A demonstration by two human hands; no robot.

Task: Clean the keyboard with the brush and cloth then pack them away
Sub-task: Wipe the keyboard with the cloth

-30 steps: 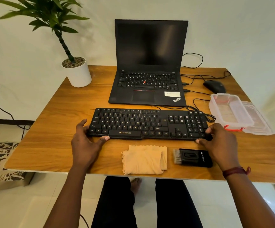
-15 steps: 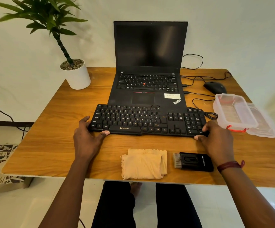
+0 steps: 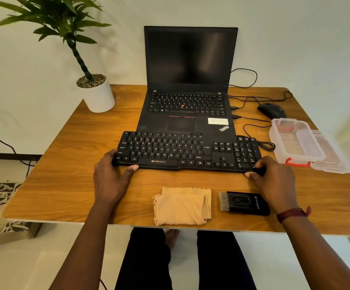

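Keyboard (image 3: pixel 187 152) pushed back onto the laptop (image 3: pixel 187 114), hands (image 3: pixel 110 178) gripping its ends.

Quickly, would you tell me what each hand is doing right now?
Left hand: closed on the left end of the keyboard.
Right hand: closed on the keyboard's right end.

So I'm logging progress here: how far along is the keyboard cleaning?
Barely started. Both the left hand and right hand grip the ends of the keyboard, its back edge overlapping the laptop. The cloth lies folded and the brush untouched. Brushing, wiping and packing into the empty box remain.
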